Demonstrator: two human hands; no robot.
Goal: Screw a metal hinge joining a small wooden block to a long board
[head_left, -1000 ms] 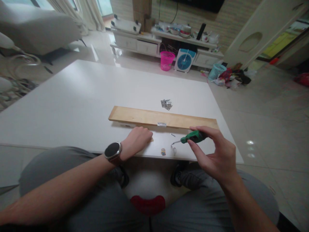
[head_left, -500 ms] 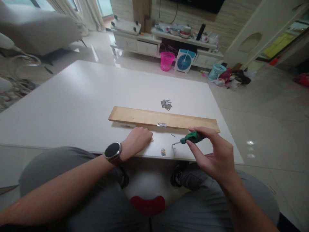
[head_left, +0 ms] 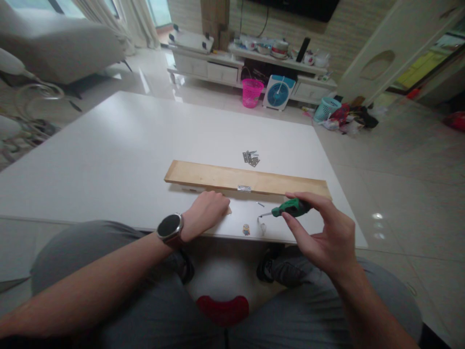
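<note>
Observing the green screwdriver [head_left: 293, 208] first, we find it in the right hand [head_left: 323, 232], above the near right part of the white table [head_left: 109, 145]. Grip: narrow, the handle pinched between thumb and fingertips, thumb on the near side, index finger arched over the far side, with an open gap behind the handle toward the palm. The right forearm rises from the near right; the wrist is bent so that the fingers point left. The shaft aims left and slightly down. Its tip is close above a small clear ring-like piece [head_left: 263, 228]; we cannot tell whether they touch.

Left hand [head_left: 207, 208]: back upward, fingers curled, forearm slanting in from the near left, a watch [head_left: 170, 227] at the wrist. A small pale piece [head_left: 229, 211] shows at the fingertips; we cannot tell whether it is gripped.

Between the hands we note a thin metal screw or nail [head_left: 260, 204] and, nearer, a cartoon sticker [head_left: 246, 229]. Just beyond lies a wooden board [head_left: 210, 174], long from left to right, a metal hinge [head_left: 244, 188] at its near edge. Farther still: a small pile of metal hardware [head_left: 251, 158]. On the far floor, a pink basket [head_left: 252, 93] stands left of a blue-and-white fan [head_left: 278, 92].
</note>
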